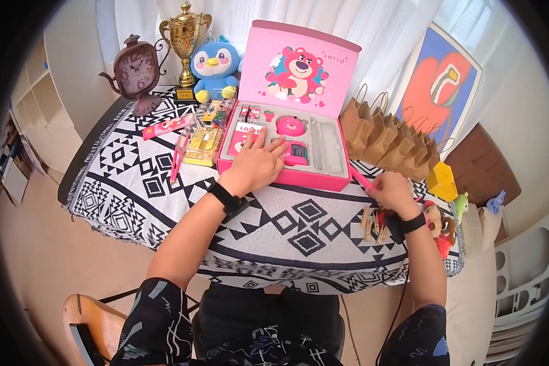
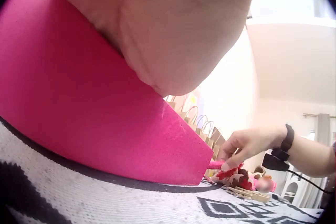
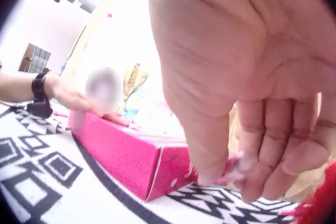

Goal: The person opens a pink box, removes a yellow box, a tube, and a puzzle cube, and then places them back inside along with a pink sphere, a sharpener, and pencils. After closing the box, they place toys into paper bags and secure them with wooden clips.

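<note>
An open pink gift box (image 1: pixel 314 181) stands on the table, a bear and "LOTSO" printed inside its raised lid (image 1: pixel 262 46). My left hand (image 1: pixel 257 165) lies over its front edge with fingers spread, fingertips on a white-and-pink LOTSO booklet (image 1: pixel 233 147) and beside a small pink-framed item (image 1: pixel 297 160). Behind them sits a round pink item (image 1: pixel 290 126); the long grey slot (image 1: pixel 326 146) at the right holds nothing. Just right of the box, my right hand (image 1: pixel 393 192) pinches a slim pink stick (image 1: pixel 360 178) between thumb and fingers. Its far part is hidden by the hand.
Several brown paper bags (image 1: pixel 396 140) line the back right, near a yellow box (image 1: pixel 443 181). Clothespins (image 1: pixel 375 227) and plush toys (image 1: pixel 436 219) lie by my right wrist. Left of the box are stationery packs (image 1: pixel 202 145), a pink pen (image 1: pixel 177 160), a clock (image 1: pixel 136 70) and a trophy (image 1: pixel 186 43).
</note>
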### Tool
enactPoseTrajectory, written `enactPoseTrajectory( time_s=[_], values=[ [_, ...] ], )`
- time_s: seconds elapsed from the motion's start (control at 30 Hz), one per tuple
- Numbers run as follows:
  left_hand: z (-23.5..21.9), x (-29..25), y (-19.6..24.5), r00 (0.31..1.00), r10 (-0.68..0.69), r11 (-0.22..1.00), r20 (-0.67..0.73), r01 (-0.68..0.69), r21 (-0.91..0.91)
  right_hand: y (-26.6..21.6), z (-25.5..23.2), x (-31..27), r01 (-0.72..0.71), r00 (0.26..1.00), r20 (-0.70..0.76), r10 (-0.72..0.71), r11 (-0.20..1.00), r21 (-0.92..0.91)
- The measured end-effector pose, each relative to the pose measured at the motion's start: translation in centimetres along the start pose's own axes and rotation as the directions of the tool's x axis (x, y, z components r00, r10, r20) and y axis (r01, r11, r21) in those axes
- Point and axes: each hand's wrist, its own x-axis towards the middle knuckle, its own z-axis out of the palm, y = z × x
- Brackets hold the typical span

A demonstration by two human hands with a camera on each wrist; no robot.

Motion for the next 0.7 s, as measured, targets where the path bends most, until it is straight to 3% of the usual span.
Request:
enactPoseTrajectory(
  time_s=[0.03, 0.1, 0.13, 0.2, 0.23, 0.3, 0.37, 0.43, 0.47, 0.53, 0.67, 0.7],
  values=[
    [0.3, 0.0, -0.1, 0.999, 0.011, 1.000, -0.034, -0.011, -0.008, 0.4, -1.0, 0.2, -0.040, 0.998, -0.035, 0.046, 0.989, 0.142],
    [0.5, 0.0, -0.1, 0.999, 0.001, 1.000, -0.034, -0.002, -0.024, 0.9, -3.1, 0.4, 0.081, 0.966, -0.254, -0.050, 0.990, 0.116],
    [0.5, 0.0, -0.1, 1.000, -0.005, 0.999, -0.030, 0.005, -0.032, 0.8, -4.4, 0.4, 0.082, 0.966, -0.252, -0.052, 0.991, 0.109],
    [0.1, -0.1, 0.1, 1.000, -0.020, 1.000, -0.011, 0.020, -0.020, 0.2, -7.0, 0.6, 0.032, 0.952, -0.297, 0.072, 0.943, 0.330],
    [-0.1, -0.1, 0.2, 0.999, -0.031, 1.000, 0.011, 0.031, -0.002, -0.2, -7.9, 0.8, 0.032, 0.953, -0.295, 0.069, 0.945, 0.324],
    [0.0, -0.1, 0.2, 0.999, -0.036, 0.999, 0.018, 0.036, -0.002, -1.0, -9.3, 1.6, 0.134, 0.898, -0.427, 0.105, 0.859, 0.494],
    [0.1, 0.0, 0.2, 0.999, -0.037, 0.999, 0.027, 0.037, 0.002, -1.5, -9.9, 3.3, 0.121, 0.909, -0.401, 0.110, 0.853, 0.507],
    [0.1, 0.1, 0.1, 0.999, -0.030, 0.999, 0.016, 0.031, -0.039, -4.0, -9.5, 5.0, 0.312, 0.853, -0.515, 0.084, 0.708, 0.633],
    [0.0, 0.1, 0.1, 0.999, -0.026, 0.999, 0.018, 0.027, -0.037, -4.8, -9.2, 6.0, 0.310, 0.853, -0.515, 0.089, 0.707, 0.635],
    [0.0, -0.1, 0.1, 1.000, -0.028, 0.999, 0.013, 0.029, -0.035, -6.2, -7.8, 8.2, 0.278, 0.934, -0.356, -0.043, 0.712, 0.645],
    [-0.1, -0.2, 0.2, 0.999, -0.023, 1.000, 0.027, 0.022, 0.019, -8.4, -4.4, 12.3, 0.284, 0.938, -0.318, -0.137, 0.832, 0.477],
    [-0.2, -0.2, 0.3, 0.999, -0.023, 1.000, 0.028, 0.023, 0.016, -9.0, -4.0, 12.9, 0.255, 0.959, -0.234, -0.157, 0.839, 0.480]
  ],
)
